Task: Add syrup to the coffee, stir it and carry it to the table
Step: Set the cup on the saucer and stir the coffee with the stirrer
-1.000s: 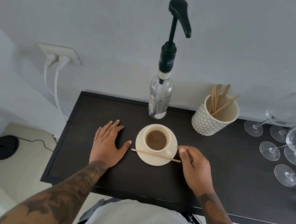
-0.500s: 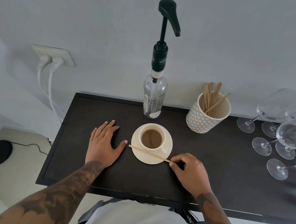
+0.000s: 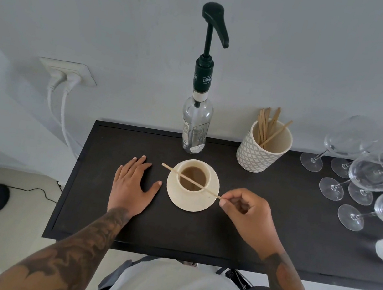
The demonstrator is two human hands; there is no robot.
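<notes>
A cream cup of coffee [image 3: 192, 178] stands on a cream saucer [image 3: 190, 202] on the dark counter [image 3: 98, 218]. My right hand [image 3: 247, 216] pinches one end of a thin wooden stir stick [image 3: 171, 170], which is lifted and crosses above the cup toward the left. My left hand [image 3: 133, 183] rests flat on the counter just left of the saucer. Behind the cup stands the clear syrup bottle [image 3: 195, 130] with a dark green pump [image 3: 216, 23], its spout pointing right.
A patterned cup with several wooden sticks [image 3: 262, 148] stands at the back right of the bottle. Several wine glasses [image 3: 366, 177] crowd the counter's right end. Two white plugs [image 3: 63, 77] sit in a wall socket on the left. The counter's front edge is near my body.
My right hand has picked the stick up from the saucer's front and raised it; it now slants across the top of the cup. The left hand has stayed put.
</notes>
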